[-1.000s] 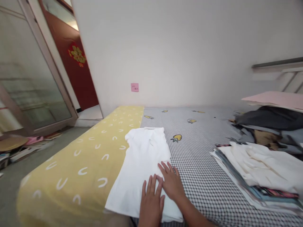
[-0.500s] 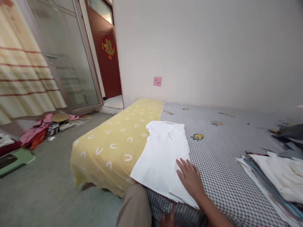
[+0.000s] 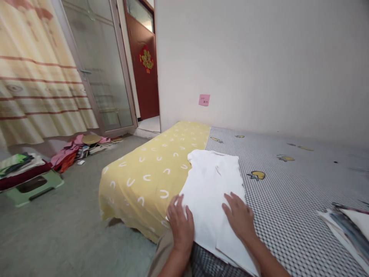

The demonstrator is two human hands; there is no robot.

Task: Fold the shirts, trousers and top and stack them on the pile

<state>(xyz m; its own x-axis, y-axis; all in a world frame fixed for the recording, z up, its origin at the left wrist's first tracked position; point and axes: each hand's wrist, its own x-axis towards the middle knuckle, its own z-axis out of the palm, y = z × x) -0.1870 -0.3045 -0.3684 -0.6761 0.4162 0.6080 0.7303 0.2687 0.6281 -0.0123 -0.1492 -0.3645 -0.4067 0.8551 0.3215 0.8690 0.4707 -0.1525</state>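
A white garment (image 3: 211, 192) lies flat on the bed (image 3: 288, 200), straddling the seam between the yellow sheet (image 3: 150, 173) and the grey checked sheet (image 3: 291, 215). The left hand (image 3: 180, 227) lies palm down, fingers spread, on its near left edge, and the right hand (image 3: 239, 217) lies flat and spread on its near right part. A stack of folded clothes (image 3: 348, 229) sits well apart at the right edge.

We see a bed (image 3: 288, 200) with a grey checked sheet (image 3: 276, 215) and a yellow cover (image 3: 152, 173) over its left end. A white garment (image 3: 213, 192) lies flat across where they meet. A stack of folded fabrics (image 3: 348, 227) sits at the right edge.
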